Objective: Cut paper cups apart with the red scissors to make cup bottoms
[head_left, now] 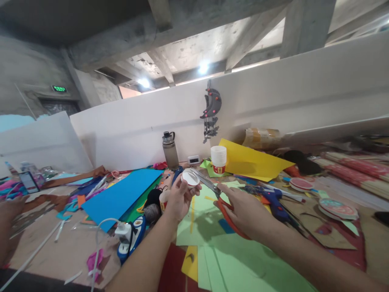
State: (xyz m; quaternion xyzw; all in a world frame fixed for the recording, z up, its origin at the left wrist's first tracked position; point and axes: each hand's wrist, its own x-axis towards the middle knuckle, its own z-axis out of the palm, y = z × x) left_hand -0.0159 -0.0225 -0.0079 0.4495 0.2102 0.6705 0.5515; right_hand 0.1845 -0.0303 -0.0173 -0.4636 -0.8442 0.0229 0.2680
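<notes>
My left hand (180, 198) is closed around a small white paper cup (191, 178), with its round white face turned up toward me and a bit of red at the edge. My right hand (244, 205) grips scissors (226, 207) with orange handles. Their metal blades point left, and the tips reach the cup's rim; whether they cut into it I cannot make out. Beneath both hands lie light green paper sheets (243, 259). Behind them a stack of white paper cups (219, 156) with red bands stands upright.
Blue card (124, 194) and a power strip (135, 239) with a plugged-in charger lie left. A grey bottle (170, 152) stands at the back. Yellow paper (252, 160) and a blue glue gun (278, 205) lie right. Another person's hand (12, 209) is at far left, near a phone (28, 182).
</notes>
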